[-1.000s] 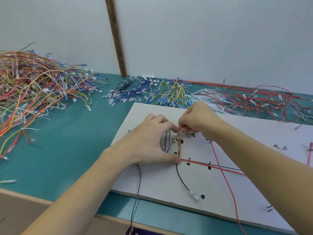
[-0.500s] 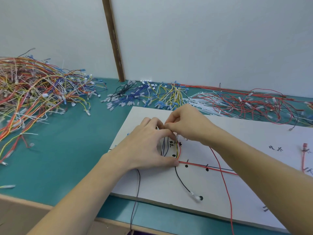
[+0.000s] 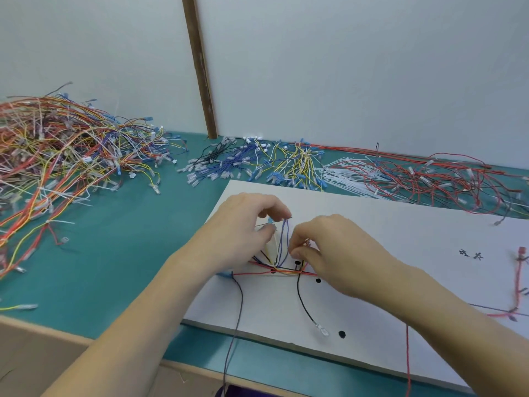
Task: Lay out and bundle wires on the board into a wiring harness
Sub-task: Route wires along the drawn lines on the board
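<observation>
A: Where are the hands?
B: Left hand [image 3: 243, 227] pinches the blue wires [image 3: 283, 242] lifted off the white board [image 3: 400, 239]; right hand [image 3: 326, 253] pinches the bundle beside it
A: And the board?
B: Flat on the green table [image 3: 114, 267]

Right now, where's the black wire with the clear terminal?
In the head view, the black wire lies on the white board, curving from beneath the right hand toward its near edge.

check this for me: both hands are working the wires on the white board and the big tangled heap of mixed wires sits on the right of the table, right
Not quite. In the head view the big tangled heap sits on the left of the table. Both the left hand and right hand do work the wires on the white board.
</observation>
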